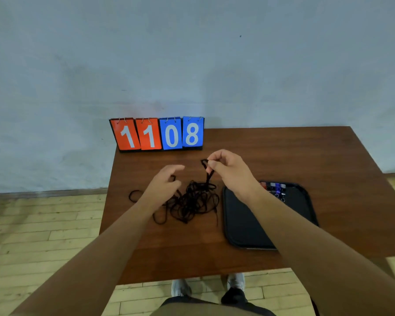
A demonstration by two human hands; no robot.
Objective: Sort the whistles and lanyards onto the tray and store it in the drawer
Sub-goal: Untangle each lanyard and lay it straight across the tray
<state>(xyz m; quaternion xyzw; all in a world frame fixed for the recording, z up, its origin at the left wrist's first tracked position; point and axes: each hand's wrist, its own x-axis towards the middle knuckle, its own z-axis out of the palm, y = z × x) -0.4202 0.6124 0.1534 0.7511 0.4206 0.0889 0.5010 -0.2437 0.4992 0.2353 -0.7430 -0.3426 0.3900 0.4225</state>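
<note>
A single head-worn wide-angle view looks forward and down over a brown table (283,156) from its near edge, close above it, facing a far wall (192,53) with floor (43,224) showing left.

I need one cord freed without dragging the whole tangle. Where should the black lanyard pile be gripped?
Probably by the raised strand that the right hand pinches above the black lanyard pile, coming from above. It stands clear of the knot. The left hand hovers open by the pile's left edge, placed to pin it.
</note>
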